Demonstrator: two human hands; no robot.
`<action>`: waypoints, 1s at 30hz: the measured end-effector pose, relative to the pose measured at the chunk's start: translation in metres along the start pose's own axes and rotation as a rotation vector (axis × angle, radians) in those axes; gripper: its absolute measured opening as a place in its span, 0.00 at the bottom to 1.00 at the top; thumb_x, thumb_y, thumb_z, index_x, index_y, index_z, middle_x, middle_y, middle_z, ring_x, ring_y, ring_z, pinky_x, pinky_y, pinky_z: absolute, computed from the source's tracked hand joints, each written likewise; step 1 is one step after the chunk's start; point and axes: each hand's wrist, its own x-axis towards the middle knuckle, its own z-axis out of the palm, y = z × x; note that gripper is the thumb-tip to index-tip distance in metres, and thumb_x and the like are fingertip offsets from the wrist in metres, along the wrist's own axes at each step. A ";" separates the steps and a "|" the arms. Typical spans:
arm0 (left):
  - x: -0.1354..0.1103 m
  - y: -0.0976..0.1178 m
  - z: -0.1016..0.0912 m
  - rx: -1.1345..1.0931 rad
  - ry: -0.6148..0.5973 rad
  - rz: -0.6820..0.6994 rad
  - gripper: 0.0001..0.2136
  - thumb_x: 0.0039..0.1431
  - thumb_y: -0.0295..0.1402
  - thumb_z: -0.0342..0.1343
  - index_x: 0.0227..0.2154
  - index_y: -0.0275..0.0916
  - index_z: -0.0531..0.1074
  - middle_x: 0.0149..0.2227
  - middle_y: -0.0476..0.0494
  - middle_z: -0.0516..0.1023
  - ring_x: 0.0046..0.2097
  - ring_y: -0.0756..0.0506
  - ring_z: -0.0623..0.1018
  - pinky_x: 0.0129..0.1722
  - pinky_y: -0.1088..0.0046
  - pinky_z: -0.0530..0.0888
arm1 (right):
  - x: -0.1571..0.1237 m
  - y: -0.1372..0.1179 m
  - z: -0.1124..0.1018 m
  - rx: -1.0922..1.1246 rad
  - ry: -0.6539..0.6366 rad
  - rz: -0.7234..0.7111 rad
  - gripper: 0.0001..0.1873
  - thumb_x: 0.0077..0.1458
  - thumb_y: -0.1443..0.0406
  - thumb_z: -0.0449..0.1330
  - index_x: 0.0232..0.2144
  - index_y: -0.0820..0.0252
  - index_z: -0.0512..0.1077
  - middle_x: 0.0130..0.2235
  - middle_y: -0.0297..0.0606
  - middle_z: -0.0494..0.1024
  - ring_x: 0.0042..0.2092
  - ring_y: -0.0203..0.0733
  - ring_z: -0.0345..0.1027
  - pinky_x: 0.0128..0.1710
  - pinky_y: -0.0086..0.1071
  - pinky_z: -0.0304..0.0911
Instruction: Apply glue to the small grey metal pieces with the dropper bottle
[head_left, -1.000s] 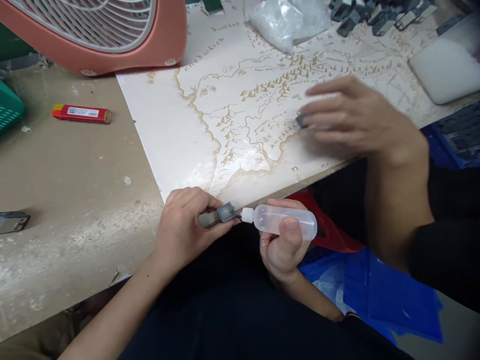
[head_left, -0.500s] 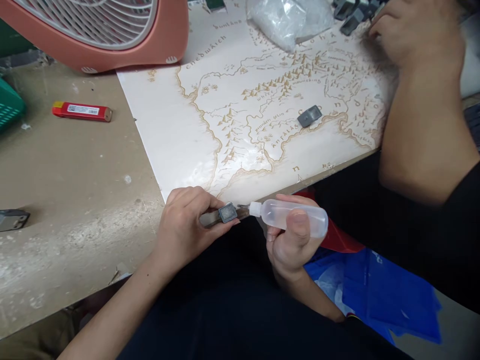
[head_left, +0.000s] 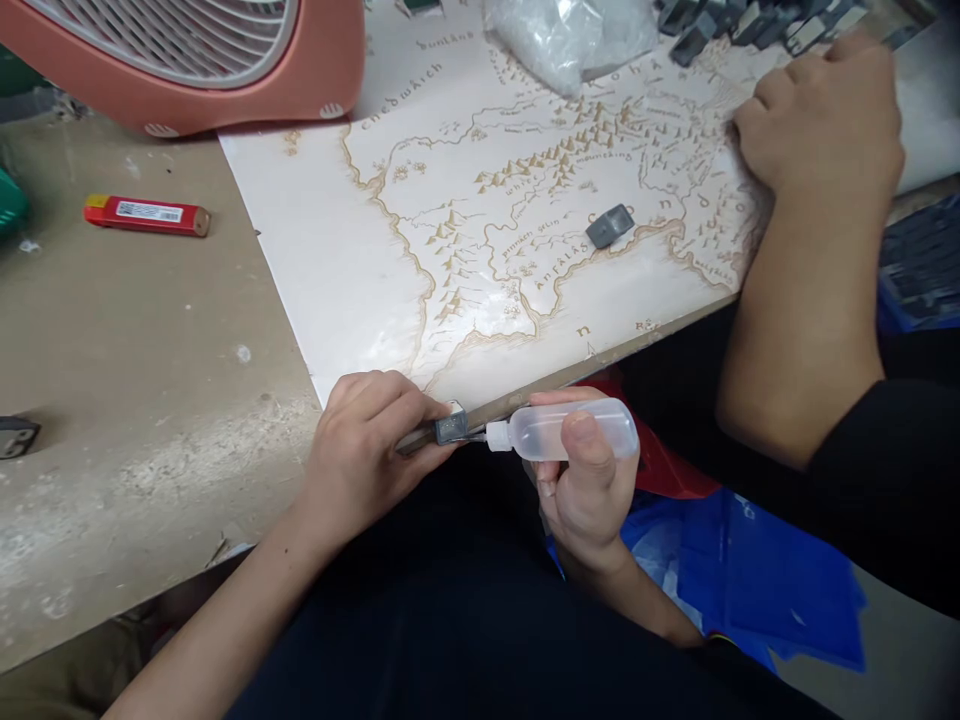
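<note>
**A:** Head view. Latest change?

**B:** Co-worker's hand [head_left: 817, 120] shifted away from the small grey metal block [head_left: 609, 226] and over to the right part of the engraved map board [head_left: 315, 250]. Fingers curled against the sheet, nothing visible in them. Block left lying alone on the board, near the middle.

**A:** Near edge of the board?

**B:** Left hand [head_left: 360, 450] there, fingers closed around a grey cast piece [head_left: 452, 428] and a narrow dark bar [head_left: 416, 437]. Right hand [head_left: 589, 490] wrapped around a translucent squeeze bottle [head_left: 570, 430], thumb on top. White nozzle [head_left: 497, 436] aimed at the piece; contact too small to tell.

**A:** Materials?

**B:** Cloudy soft plastic on the bottle. Matte, rough grey on the piece. Glossy white board, brown burnt lines. Bench [head_left: 150, 330] scuffed and dusty.

**A:** Far edge?

**B:** Salmon fan housing [head_left: 322, 85] and red lighter [head_left: 146, 215] to the left; clear plastic bag [head_left: 566, 40] and heap of grey pieces [head_left: 750, 20] along the top.
</note>
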 end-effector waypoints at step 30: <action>-0.001 0.001 0.001 0.004 -0.006 -0.024 0.04 0.69 0.38 0.69 0.39 0.48 0.79 0.34 0.51 0.80 0.36 0.45 0.79 0.41 0.61 0.75 | 0.013 -0.019 -0.006 -0.204 -0.024 -0.122 0.15 0.63 0.50 0.73 0.35 0.55 0.85 0.16 0.27 0.69 0.15 0.33 0.58 0.13 0.29 0.57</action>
